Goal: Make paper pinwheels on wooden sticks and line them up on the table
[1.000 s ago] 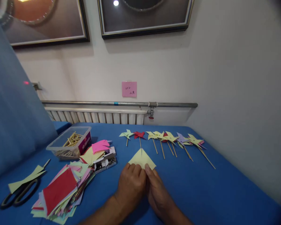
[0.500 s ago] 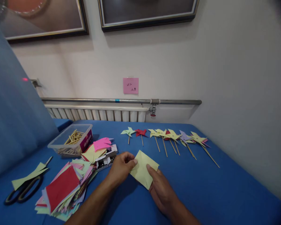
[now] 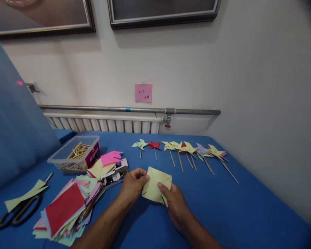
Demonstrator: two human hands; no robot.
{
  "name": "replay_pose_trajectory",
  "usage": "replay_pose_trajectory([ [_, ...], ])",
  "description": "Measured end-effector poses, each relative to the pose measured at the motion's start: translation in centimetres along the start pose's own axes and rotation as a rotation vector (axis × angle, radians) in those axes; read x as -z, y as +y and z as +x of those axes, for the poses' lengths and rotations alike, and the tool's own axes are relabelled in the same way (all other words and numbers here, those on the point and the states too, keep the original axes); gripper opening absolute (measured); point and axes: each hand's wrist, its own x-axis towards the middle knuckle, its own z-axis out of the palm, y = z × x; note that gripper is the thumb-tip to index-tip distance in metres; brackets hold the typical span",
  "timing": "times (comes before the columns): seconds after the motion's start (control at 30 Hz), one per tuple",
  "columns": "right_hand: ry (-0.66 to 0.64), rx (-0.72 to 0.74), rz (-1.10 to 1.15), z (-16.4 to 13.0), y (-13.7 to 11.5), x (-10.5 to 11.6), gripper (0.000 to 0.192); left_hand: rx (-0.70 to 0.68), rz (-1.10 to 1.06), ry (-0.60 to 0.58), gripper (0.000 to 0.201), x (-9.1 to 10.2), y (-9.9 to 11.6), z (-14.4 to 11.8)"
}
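A square of pale yellow paper (image 3: 155,185), slit in from its corners, is held up above the blue table. My left hand (image 3: 134,183) pinches its left edge between thumb and forefinger. On the right side, my right hand (image 3: 175,204) grips the sheet, thumb lying on the front and fingers behind. To the left of my left hand is a small open box of metal pins (image 3: 114,178), with a cut pink paper (image 3: 111,158) beside it. Behind the hands lie several finished pinwheels on sticks, among them a red pinwheel (image 3: 154,146) and a light green pinwheel (image 3: 140,144).
A stack of coloured paper (image 3: 64,209) lies at the left front. Black-handled scissors (image 3: 26,214) lie beyond it, a cut yellow paper (image 3: 26,196) across them. A clear plastic tub (image 3: 52,159) holds wooden sticks. The wall and a radiator (image 3: 119,126) border the table's back.
The yellow paper has turned slightly in my hands, and both hands keep hold of it. The whole view has shifted a little, so the scene sits slightly further left.
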Motion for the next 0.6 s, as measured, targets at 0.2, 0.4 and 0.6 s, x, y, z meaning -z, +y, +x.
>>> replay_pose_trajectory([
  [0.2, -0.002, -0.023, -0.051, -0.57, -0.31, -0.49, 0.058, -0.088, 0.14, 0.011, 0.033, 0.15, 0.12, -0.36],
  [0.4, 0.007, -0.017, -0.082, -0.36, -0.26, -0.65, 0.056, -0.133, 0.204, 0.015, 0.031, 0.05, 0.02, -0.42],
  [0.6, 0.014, 0.002, -0.116, -0.46, -0.12, -0.48, 0.056, -0.091, 0.194, 0.019, 0.033, 0.19, -0.23, -0.06],
])
